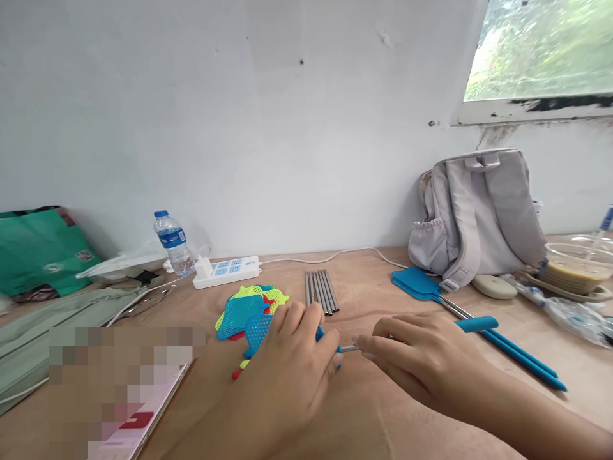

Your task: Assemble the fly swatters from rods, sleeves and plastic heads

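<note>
My left hand (299,358) is closed round a blue fly swatter head (258,331), its mesh showing left of the fingers. My right hand (421,351) grips a metal rod; a blue handle (479,324) sticks out behind it. Between the hands a short length of the rod (350,348) shows, its tip meeting the blue piece at my left fingers; how deep it sits is hidden. Left of and behind my left hand lie loose swatter heads in blue, yellow and red (242,316). Several bare metal tubes (322,292) lie side by side behind the hands.
Fly swatters with blue handles (522,358) lie at the right, before a grey backpack (483,211). A cup of drink (577,271) stands far right. At the left are a power strip (227,271), a water bottle (172,239), a green bag (45,252) and a partly blurred flat object (158,396).
</note>
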Motion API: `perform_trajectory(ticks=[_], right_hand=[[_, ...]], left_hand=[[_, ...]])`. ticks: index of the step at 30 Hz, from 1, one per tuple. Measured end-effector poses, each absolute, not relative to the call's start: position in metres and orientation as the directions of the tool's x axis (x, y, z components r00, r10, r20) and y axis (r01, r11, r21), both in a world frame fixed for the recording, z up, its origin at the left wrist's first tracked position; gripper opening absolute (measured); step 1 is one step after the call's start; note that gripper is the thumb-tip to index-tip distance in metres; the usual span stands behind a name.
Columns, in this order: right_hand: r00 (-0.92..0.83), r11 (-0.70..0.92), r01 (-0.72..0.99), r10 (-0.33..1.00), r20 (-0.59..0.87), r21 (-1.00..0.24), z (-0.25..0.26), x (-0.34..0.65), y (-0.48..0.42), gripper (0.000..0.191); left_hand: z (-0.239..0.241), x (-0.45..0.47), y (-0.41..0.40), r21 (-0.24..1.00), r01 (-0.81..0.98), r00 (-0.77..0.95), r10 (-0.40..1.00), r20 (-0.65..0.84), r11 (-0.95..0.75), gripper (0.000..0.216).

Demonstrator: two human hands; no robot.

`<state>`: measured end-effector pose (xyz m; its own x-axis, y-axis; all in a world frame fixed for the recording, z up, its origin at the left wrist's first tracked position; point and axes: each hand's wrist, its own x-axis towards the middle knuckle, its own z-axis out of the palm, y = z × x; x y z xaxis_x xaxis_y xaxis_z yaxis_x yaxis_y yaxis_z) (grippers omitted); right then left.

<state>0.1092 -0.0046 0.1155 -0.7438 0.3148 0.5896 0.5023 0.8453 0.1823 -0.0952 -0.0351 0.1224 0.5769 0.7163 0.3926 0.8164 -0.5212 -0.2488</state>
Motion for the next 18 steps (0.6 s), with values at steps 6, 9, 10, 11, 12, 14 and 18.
perform_trajectory(ticks=[6, 9, 10, 11, 12, 14, 18], right_hand=[[-0.738, 0.853, 0.49, 0.296, 0.607, 0.18, 0.105, 0.106, -0.004, 0.024], [-0.733, 0.858, 0.485, 0.293, 0.614, 0.17, 0.101, 0.106, -0.004, 0.021], [-0.729, 0.857, 0.489, 0.299, 0.616, 0.162, 0.1, 0.106, -0.004, 0.019], [-0.721, 0.852, 0.5, 0.311, 0.619, 0.154, 0.099, 0.106, -0.004, 0.019], [-0.712, 0.844, 0.515, 0.326, 0.623, 0.147, 0.099, 0.106, -0.004, 0.019], [-0.692, 0.824, 0.549, 0.351, 0.631, 0.143, 0.097, 0.106, -0.005, 0.021], [-0.681, 0.801, 0.578, 0.369, 0.633, 0.155, 0.094, 0.106, -0.005, 0.024]], left_hand=[[0.111, -0.095, -0.03, -0.268, 0.797, 0.603, 0.685, 0.409, -0.542, 0.015], [0.107, -0.094, -0.028, -0.249, 0.788, 0.614, 0.698, 0.368, -0.563, 0.014], [0.106, -0.094, -0.028, -0.241, 0.787, 0.617, 0.704, 0.352, -0.568, 0.013], [0.105, -0.093, -0.028, -0.232, 0.786, 0.617, 0.711, 0.337, -0.573, 0.013], [0.105, -0.093, -0.028, -0.223, 0.785, 0.619, 0.715, 0.324, -0.578, 0.013], [0.104, -0.092, -0.028, -0.21, 0.783, 0.621, 0.722, 0.304, -0.585, 0.014], [0.104, -0.09, -0.027, -0.23, 0.769, 0.639, 0.707, 0.302, -0.597, 0.015]])
